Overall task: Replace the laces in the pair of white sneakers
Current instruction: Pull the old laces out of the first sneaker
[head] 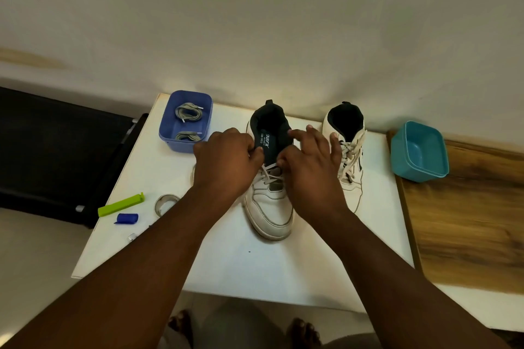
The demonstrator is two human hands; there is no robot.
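Note:
Two white sneakers stand on a white table [232, 263], toes toward me. The near sneaker [270, 207] sits in the middle with its dark tongue pulled up and its white lace [270, 174] partly undone. My left hand [226, 161] grips the sneaker's left collar beside the tongue. My right hand [309, 164] pinches the lace at the upper eyelets, its other fingers spread. The second sneaker [350, 150] stands to the right, fully laced. Two grey laces [188, 113] lie coiled in a blue box [170, 136] at the back left.
A teal bowl [418, 150] sits on a wooden board [467, 221] at the right. A green clip [120, 204], a blue cap [127, 218] and a roll of tape [166, 202] lie near the table's left edge. A black chair [56, 150] stands to the left.

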